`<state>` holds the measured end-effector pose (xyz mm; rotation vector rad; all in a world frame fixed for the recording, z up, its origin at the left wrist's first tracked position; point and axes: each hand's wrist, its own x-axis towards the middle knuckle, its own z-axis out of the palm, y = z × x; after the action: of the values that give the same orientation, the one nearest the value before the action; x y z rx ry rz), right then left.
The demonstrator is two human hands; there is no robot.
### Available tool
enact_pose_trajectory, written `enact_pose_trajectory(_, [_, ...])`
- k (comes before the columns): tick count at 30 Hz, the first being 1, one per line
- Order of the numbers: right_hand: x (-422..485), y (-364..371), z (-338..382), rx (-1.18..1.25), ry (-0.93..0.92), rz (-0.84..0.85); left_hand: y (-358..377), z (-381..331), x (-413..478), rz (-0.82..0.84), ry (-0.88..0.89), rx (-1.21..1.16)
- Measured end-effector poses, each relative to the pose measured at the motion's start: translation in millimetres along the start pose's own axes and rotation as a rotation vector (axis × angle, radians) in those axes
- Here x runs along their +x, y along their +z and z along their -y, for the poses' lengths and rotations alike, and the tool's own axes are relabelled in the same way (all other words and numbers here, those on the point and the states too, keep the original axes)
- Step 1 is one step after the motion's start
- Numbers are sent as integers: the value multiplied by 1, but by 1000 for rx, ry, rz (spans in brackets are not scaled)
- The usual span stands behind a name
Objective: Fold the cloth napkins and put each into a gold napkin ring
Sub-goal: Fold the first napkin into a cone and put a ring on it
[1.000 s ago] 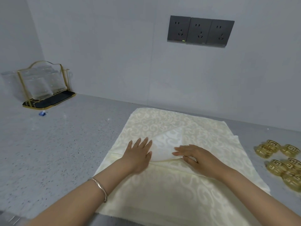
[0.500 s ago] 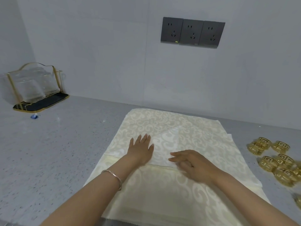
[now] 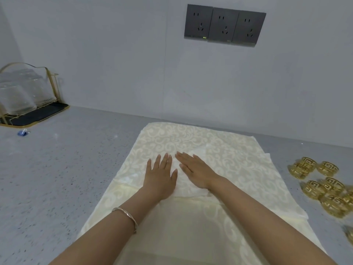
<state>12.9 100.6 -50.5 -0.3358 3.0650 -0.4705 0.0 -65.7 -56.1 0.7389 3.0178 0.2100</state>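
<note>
A cream damask cloth napkin (image 3: 235, 165) lies spread on the grey speckled counter, on top of at least one more cream napkin whose edges show underneath. A corner of the top napkin is folded inward to the middle, showing its paler underside. My left hand (image 3: 160, 176) lies flat, palm down, on the left part of that fold. My right hand (image 3: 194, 170) lies flat beside it on the same fold, fingers pointing up and left. Neither hand grips anything. Several gold napkin rings (image 3: 322, 180) with a fret pattern lie in a loose cluster right of the napkins.
A gold wire rack (image 3: 28, 96) holding clear glasses on a black tray stands at the far left against the wall. A small blue clip (image 3: 22, 132) lies in front of it. A grey wall with a triple dark socket (image 3: 224, 24) runs behind the counter.
Both hands slid forward along the folded corner and now lie flat and close together. The right hand went from pinching the cloth edge to pressing flat. The camera tilted down slightly.
</note>
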Motion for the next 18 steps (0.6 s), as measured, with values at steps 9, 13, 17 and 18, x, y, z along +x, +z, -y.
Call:
enact_pose_trajectory(9, [3,-20,-55,-110,245,-11,0,0,1,2,0,-7])
enact_pose_trajectory(13, [1,-32,-72,-78,366,-33,-1,1,1,8,7,-17])
enact_pose_trajectory(17, [-30,-55,-104,-37,427,-168,-2,1,2,5,28,-34])
enact_pose_trajectory(18, [-40,-61,-115,-44,459,-166,-2,-1,2,-10,51,-30])
